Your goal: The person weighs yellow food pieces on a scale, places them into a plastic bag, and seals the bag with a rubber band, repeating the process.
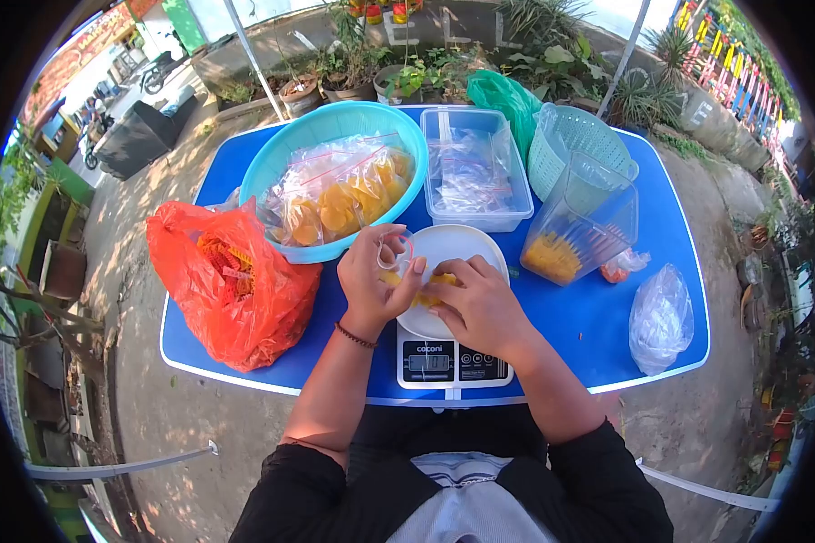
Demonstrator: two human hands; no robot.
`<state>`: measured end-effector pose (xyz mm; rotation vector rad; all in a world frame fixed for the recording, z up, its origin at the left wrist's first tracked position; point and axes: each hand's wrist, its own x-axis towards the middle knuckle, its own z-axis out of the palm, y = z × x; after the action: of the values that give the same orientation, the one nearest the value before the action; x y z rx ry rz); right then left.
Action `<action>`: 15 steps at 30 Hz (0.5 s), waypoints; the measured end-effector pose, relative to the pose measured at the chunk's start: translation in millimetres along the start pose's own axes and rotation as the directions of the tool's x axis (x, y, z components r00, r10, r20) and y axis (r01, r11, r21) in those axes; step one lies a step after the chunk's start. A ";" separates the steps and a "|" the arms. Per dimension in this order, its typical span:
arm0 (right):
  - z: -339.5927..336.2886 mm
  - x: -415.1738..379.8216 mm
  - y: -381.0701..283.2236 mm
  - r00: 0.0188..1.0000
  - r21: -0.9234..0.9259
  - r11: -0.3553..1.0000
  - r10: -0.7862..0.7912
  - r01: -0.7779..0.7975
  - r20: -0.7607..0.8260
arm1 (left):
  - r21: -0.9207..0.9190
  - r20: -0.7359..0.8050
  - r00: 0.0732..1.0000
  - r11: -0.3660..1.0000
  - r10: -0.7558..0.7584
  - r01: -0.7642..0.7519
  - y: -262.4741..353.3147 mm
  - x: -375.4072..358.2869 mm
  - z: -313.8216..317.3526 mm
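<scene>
My left hand [377, 279] grips a small clear zip bag [395, 250], its mouth tilted up over the left side of a white plate [462, 242]. Curled over the plate, my right hand [473, 303] has its fingertips at yellow food pieces [439, 288], whose exact kind I cannot make out. Fingers partly cover these pieces. Beneath the plate stands a white kitchen scale [455, 378] with a lit display; its digits are hard to read.
A turquoise basin [261, 172] holds filled zip bags [340, 201]. Near it are a red plastic bag [244, 317], a clear box [480, 215] of flat bags, a green basket [561, 136], a tilted clear container [593, 213] with yellow pieces and a knotted clear bag [661, 321].
</scene>
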<state>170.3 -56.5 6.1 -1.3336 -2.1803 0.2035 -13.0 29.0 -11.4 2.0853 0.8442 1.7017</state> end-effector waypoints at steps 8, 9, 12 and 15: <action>4.7 -1.2 17.1 0.993 -0.057 0.997 -0.051 0.045 -0.110 | 0.076 0.102 0.995 0.997 -0.006 -0.001 8.8 2.4 1.8; 3.5 -0.7 17.3 0.991 -0.056 0.997 -0.052 0.045 -0.124 | 0.081 0.125 0.992 0.997 -0.023 0.013 12.1 2.6 1.3; -0.3 2.1 16.0 0.979 -0.023 0.999 -0.034 0.030 -0.202 | 0.101 0.149 0.989 0.995 0.001 -0.016 11.2 3.0 3.2; -3.3 5.6 13.4 0.928 0.128 0.991 0.076 -0.030 -0.366 | 0.151 0.187 0.982 0.988 -0.005 -0.024 12.6 3.3 2.8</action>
<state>180.4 -45.7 5.5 -1.2497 -1.7890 0.0921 -6.9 21.6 -2.1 2.3100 0.9325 1.4570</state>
